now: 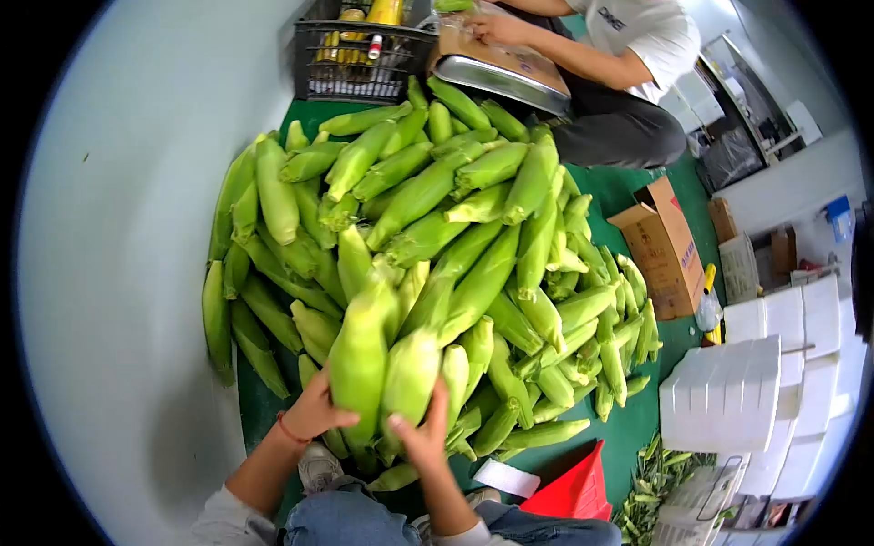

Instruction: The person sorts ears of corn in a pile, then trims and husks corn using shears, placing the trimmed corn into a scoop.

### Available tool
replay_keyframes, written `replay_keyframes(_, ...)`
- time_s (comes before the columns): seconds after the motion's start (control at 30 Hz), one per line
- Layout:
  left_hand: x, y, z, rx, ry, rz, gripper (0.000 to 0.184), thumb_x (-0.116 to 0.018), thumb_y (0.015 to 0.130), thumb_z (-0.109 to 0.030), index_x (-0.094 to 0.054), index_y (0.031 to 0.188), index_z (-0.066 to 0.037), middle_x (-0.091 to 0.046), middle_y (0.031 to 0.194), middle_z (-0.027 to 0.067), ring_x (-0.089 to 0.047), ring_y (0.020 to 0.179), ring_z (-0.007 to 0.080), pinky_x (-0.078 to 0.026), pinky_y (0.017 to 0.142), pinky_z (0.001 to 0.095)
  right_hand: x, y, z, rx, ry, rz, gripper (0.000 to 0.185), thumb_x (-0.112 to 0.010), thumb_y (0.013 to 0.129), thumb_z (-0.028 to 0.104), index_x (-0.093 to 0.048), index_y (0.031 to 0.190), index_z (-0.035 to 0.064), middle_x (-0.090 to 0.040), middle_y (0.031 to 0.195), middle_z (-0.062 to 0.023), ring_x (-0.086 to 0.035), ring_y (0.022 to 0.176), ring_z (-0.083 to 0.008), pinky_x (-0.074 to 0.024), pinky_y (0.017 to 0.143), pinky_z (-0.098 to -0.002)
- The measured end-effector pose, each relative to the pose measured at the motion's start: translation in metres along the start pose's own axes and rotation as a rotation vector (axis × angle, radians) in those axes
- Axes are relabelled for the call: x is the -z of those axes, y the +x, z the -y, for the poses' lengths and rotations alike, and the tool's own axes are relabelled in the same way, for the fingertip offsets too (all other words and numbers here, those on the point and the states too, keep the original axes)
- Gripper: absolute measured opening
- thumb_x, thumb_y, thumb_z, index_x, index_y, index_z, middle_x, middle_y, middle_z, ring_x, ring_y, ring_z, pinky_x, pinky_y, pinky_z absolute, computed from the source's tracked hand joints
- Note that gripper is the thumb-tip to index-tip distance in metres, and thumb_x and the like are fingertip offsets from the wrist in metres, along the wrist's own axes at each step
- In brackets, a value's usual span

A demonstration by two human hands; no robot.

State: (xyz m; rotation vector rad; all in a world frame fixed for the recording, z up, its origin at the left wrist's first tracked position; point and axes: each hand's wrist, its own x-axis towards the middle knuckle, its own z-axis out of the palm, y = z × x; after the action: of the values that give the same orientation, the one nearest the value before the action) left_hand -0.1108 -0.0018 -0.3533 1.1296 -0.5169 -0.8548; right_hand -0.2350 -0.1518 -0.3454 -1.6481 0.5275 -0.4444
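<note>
Two husked-in ears of corn stand upright side by side in front of me, between my hands. My left hand (314, 411) is wrapped around the side of the left ear of corn (358, 364), its thumb across the front near the lower end. Against the other ear of corn (410, 371), my right hand (424, 439) presses its thumb and fingers low on the right side. Some fingers of both hands are hidden behind the husks. A big heap of green corn (419, 196) spreads out just beyond my hands.
A wall (155, 227) rises at left. Another person (628, 55) sits at the far side by a metal scale (501, 75) and a black crate (350, 82). At right are a cardboard box (669, 250), white foam boxes (724, 396), a red dustpan (574, 487) and loose husks (657, 487).
</note>
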Motion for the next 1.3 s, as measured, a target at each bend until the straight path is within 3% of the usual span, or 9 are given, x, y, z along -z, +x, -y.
replay_keyframes(0.13,-0.060,0.130,-0.075,0.103,-0.003,-0.159,0.096,-0.064,0.082,-0.045,-0.004,0.147,-0.009,-0.020,0.149,0.0151,-0.021,0.137,0.0301,-0.023,0.110,0.0390,0.044,0.121,0.082,0.040,0.025,-0.124,0.079,-0.066,0.081,0.030,-0.025,0.141,0.0009,-0.032,0.141,-0.0243,-0.029,0.133,-0.0334,-0.0231,0.109,-0.0414)
replay_keyframes(0.23,-0.072,0.233,-0.061,-0.437,0.647,-0.309,0.093,-0.053,0.086,-0.052,0.001,0.146,-0.004,-0.015,0.149,0.0226,-0.017,0.138,0.0357,-0.020,0.111,0.0442,0.072,0.218,0.082,0.408,-0.788,-0.381,0.068,-0.058,0.087,0.032,-0.026,0.142,0.0076,-0.026,0.142,-0.0283,-0.027,0.131,-0.0457,-0.0288,0.106,-0.0462)
replay_keyframes(0.4,-0.062,0.312,-0.037,-0.240,0.819,-0.272,0.091,-0.044,0.086,-0.062,-0.003,0.146,-0.008,-0.019,0.146,0.0267,-0.032,0.129,0.0418,-0.028,0.104,0.0501,0.109,0.304,0.044,0.188,-0.826,-0.111,0.064,-0.039,0.092,0.046,-0.015,0.146,0.0219,-0.031,0.142,-0.0234,-0.033,0.128,-0.0434,-0.0310,0.103,-0.0507)
replay_keyframes(0.57,-0.046,0.340,-0.016,-0.155,0.984,-0.153,0.093,-0.041,0.082,-0.069,-0.008,0.147,-0.012,-0.021,0.148,0.0218,-0.024,0.135,0.0404,-0.022,0.109,0.0465,0.149,0.283,0.084,0.099,-0.978,0.240,0.063,-0.039,0.093,0.050,-0.030,0.142,0.0104,-0.033,0.142,-0.0228,-0.034,0.130,-0.0383,-0.0300,0.106,-0.0394)
replay_keyframes(0.83,-0.049,0.111,-0.015,-0.604,1.131,-0.302,0.057,-0.062,0.082,-0.011,-0.039,0.133,0.000,-0.040,0.133,0.0200,-0.037,0.124,0.0348,-0.030,0.104,0.0414,0.331,0.015,0.057,0.059,-1.222,0.213,0.026,-0.057,0.087,0.022,-0.059,0.109,0.0072,-0.062,0.098,-0.0159,-0.060,0.088,-0.0351,-0.0487,0.075,-0.0411)
replay_keyframes(0.97,-0.025,-0.029,0.066,-0.441,1.087,0.445,0.040,-0.064,0.073,-0.011,-0.053,0.111,-0.009,-0.060,0.096,0.0093,-0.059,0.077,0.0270,-0.047,0.066,0.0367,0.352,-0.140,-0.028,-0.248,-1.047,0.109,0.014,-0.062,0.082,0.018,-0.064,0.087,0.0049,-0.064,0.083,-0.0133,-0.063,0.073,-0.0299,-0.0514,0.065,-0.0392)
replay_keyframes(1.03,-0.047,-0.055,0.081,-0.309,1.083,0.905,0.046,-0.067,0.074,-0.020,-0.054,0.118,-0.016,-0.061,0.097,0.0047,-0.060,0.072,0.0234,-0.047,0.059,0.0324,0.323,-0.176,-0.063,-0.331,-1.156,0.202,0.031,-0.066,0.077,0.022,-0.062,0.104,0.0086,-0.063,0.102,-0.0113,-0.059,0.096,-0.0301,-0.0489,0.084,-0.0399)
replay_keyframes(1.1,-0.083,-0.061,0.102,-0.249,1.140,1.069,0.059,-0.068,0.074,-0.031,-0.048,0.128,-0.020,-0.059,0.099,0.0103,-0.061,0.071,0.0261,-0.050,0.058,0.0333,0.292,-0.184,-0.096,-0.234,-1.446,0.316,0.062,-0.072,0.069,0.022,-0.048,0.124,0.0088,-0.054,0.119,-0.0166,-0.049,0.113,-0.0320,-0.0432,0.093,-0.0394)
replay_keyframes(1.3,-0.151,-0.043,0.153,0.214,1.435,1.076,0.081,-0.063,0.082,-0.029,-0.013,0.145,-0.036,-0.042,0.119,0.0311,-0.059,0.090,0.0414,-0.053,0.067,0.0428,0.281,-0.194,-0.150,-0.519,-1.138,0.525,0.036,-0.065,0.074,0.021,-0.051,0.106,0.0130,-0.063,0.088,-0.0159,-0.063,0.079,-0.0369,-0.0514,0.064,-0.0457)
